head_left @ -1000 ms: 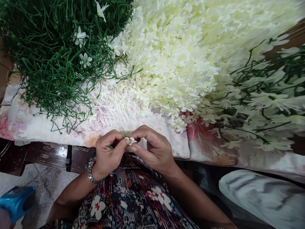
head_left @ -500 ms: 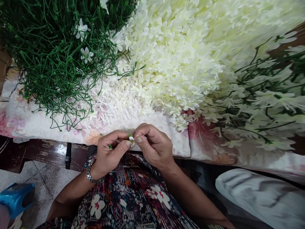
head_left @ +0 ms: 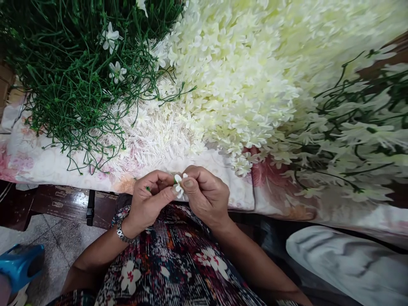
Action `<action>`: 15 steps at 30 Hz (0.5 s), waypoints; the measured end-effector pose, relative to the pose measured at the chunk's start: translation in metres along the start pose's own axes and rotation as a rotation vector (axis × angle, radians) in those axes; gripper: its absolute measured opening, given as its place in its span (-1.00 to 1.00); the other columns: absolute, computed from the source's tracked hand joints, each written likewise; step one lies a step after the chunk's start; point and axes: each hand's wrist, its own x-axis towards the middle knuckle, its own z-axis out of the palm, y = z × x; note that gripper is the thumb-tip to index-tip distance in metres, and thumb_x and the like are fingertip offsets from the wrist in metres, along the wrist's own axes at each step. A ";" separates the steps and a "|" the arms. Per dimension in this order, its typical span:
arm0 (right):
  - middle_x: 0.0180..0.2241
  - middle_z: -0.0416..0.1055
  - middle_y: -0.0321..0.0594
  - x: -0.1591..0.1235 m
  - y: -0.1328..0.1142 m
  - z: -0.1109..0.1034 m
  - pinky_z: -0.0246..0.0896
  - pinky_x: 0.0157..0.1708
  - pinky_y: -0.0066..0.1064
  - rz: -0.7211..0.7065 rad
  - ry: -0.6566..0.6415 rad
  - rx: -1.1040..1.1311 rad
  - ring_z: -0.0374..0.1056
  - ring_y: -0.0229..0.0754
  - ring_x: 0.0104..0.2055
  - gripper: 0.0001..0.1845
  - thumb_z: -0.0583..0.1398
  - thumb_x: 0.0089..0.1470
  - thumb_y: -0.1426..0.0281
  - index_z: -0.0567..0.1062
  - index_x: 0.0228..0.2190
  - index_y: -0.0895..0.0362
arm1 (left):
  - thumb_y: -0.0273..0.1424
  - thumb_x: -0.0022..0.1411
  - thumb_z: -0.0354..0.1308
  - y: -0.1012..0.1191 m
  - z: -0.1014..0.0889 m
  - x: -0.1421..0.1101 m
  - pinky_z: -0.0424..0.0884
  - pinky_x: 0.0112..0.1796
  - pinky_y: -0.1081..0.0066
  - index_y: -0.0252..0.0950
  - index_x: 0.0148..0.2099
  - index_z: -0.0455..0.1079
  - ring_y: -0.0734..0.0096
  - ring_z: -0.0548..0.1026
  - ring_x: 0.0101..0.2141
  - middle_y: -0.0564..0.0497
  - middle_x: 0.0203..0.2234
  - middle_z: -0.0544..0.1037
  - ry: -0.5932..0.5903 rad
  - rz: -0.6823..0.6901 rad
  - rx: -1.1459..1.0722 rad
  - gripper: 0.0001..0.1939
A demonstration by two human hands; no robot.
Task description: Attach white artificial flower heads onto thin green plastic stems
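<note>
Between my fingertips, just over the near table edge, is a small white artificial flower [head_left: 179, 189]. My left hand [head_left: 152, 196], with a metal watch at its wrist, pinches a green artificial stem [head_left: 175, 180] right behind the flower; another green tip pokes out between its fingers. My right hand [head_left: 206, 193] pinches the flower from the other side, thumb over its middle. Beyond my hands lie a heap of green stems [head_left: 76, 85], a patch of thin white stamens [head_left: 153, 131] and a big pile of cream-white blossoms [head_left: 236, 80].
A floral cloth [head_left: 223, 170] covers the table. Finished-looking white flowers on green stems [head_left: 350, 140] lie at the right. A person's pale trouser leg [head_left: 344, 263] is at the lower right. A blue plastic object [head_left: 22, 263] stands at lower left, beside a black buckle strap [head_left: 91, 208].
The white flower's petals now show spread open between my fingers, where only a small part showed before. Both hands stay in nearly the same place.
</note>
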 end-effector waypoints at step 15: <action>-0.55 0.32 -0.22 0.022 0.007 -0.069 0.11 -0.34 -0.36 -0.275 0.016 -1.106 0.22 -0.21 -0.42 -0.87 0.12 -0.03 0.40 0.37 -0.56 0.15 | -0.52 0.00 0.10 0.017 -0.012 0.007 -0.02 -0.63 0.55 -0.36 -0.51 0.25 0.72 0.07 -0.66 0.09 -0.54 0.31 0.221 0.102 0.007 -0.91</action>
